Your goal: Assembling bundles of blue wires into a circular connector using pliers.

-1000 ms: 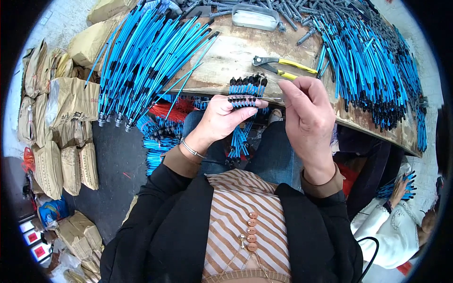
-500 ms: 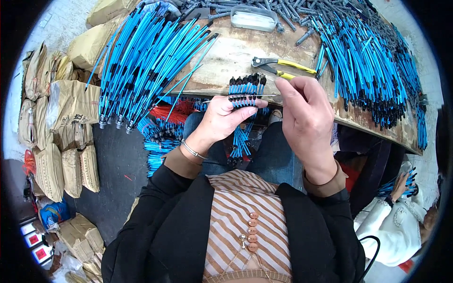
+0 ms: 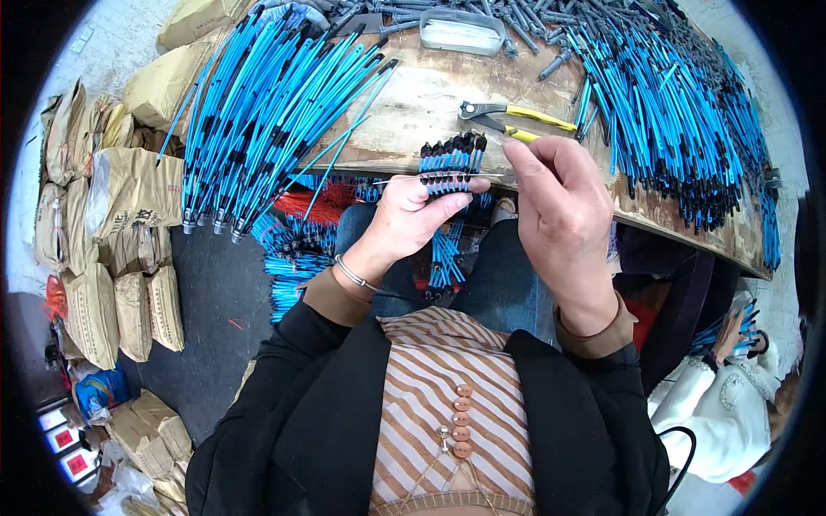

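Note:
Just off the table's front edge, my left hand (image 3: pixel 415 217) is closed around a row of thin blue rods (image 3: pixel 452 162) with black ends. Their lower lengths hang down over my lap. A thin straight metal wire (image 3: pixel 394 181) lies crosswise along the black parts of the row and sticks out on both sides. To the right of the bundle is my right hand (image 3: pixel 564 193), raised, with thumb and index finger pinched and the other fingers curled. Whatever sits in that pinch is too small to make out. Yellow-handled cutting pliers (image 3: pixel 516 116) lie on the table beyond my right hand.
On the wooden table (image 3: pixel 413 103) a fan of blue rods (image 3: pixel 267 120) overhangs at left, and a larger pile (image 3: pixel 667 120) lies at right. Grey plugs (image 3: pixel 551 26) and a clear plastic box (image 3: pixel 462 33) stand behind. Paper sacks (image 3: pixel 133 193) line the left; a co-worker's white sleeve (image 3: pixel 714 413) shows lower right.
My left hand and the rod bundle have shifted very slightly to the right. The right hand has moved a little right too, still pinched.

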Demonstrator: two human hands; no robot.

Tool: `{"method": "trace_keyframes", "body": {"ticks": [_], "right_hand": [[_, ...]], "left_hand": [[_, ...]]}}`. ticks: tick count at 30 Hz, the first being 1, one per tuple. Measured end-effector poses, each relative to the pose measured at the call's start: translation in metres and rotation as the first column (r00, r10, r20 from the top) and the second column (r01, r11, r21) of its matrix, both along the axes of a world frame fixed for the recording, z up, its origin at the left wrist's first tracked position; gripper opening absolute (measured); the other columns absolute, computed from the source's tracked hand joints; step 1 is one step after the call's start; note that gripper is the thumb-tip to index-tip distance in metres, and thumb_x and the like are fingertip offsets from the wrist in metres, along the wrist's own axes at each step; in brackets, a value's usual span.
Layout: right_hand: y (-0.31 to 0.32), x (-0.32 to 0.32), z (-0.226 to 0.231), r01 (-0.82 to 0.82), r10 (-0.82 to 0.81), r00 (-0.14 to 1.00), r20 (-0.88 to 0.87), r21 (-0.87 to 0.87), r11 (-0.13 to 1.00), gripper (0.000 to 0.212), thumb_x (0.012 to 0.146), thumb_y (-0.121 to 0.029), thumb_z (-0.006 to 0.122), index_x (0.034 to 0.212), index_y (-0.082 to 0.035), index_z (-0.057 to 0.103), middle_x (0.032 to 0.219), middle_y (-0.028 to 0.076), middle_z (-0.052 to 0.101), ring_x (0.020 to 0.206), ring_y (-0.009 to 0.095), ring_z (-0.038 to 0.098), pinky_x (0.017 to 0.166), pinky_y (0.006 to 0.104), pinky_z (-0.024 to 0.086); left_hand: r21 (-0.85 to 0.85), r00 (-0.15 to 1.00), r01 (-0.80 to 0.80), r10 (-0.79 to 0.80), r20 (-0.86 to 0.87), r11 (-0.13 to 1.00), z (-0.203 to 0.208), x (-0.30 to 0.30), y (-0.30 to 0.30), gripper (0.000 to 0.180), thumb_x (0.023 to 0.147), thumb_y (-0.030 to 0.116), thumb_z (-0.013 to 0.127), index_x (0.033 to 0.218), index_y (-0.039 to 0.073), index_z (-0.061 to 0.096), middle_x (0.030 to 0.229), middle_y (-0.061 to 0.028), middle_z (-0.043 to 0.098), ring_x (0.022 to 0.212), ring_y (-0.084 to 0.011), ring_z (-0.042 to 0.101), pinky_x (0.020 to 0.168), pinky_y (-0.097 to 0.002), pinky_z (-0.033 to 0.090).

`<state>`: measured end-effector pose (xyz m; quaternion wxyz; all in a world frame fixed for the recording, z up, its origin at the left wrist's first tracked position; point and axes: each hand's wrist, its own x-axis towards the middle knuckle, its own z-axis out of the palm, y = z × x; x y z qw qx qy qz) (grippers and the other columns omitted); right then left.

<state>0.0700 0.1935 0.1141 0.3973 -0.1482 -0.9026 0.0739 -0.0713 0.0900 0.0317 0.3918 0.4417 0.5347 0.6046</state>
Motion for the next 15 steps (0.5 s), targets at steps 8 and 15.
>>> {"method": "trace_keyframes", "body": {"ticks": [8,15], "right_hand": [[-0.0018,0.0025,0.0064,-0.007,0.008,1.000,0.016,-0.049,0.999,0.026,0.071,0.005,0.061,0.096,-0.001,0.065,0.086,0.007,0.055,0.069,0.018,0.051,0.059,0.0274,0.043],[0.0000,-0.0009,0.0010,0.038,-0.037,0.999,0.009,-0.188,0.981,0.025,0.073,0.010,0.059,0.096,0.000,0.066,0.086,0.007,0.057,0.069,0.016,0.053,0.059,0.0255,0.042]], "left_hand": [[0.113,1.000,-0.009,0.012,-0.026,0.994,-0.0027,0.0019,0.0049,0.022,0.081,-0.003,0.060,0.102,0.002,0.066,0.091,-0.0076,0.068,0.080,-0.0146,0.059,0.072,-0.0248,0.047],[0.038,0.998,0.055,-0.054,-0.016,0.998,0.0070,-0.0006,0.0013,0.019,0.082,-0.004,0.059,0.100,0.000,0.063,0.099,-0.0129,0.068,0.093,-0.0202,0.064,0.084,-0.0276,0.049]]}}
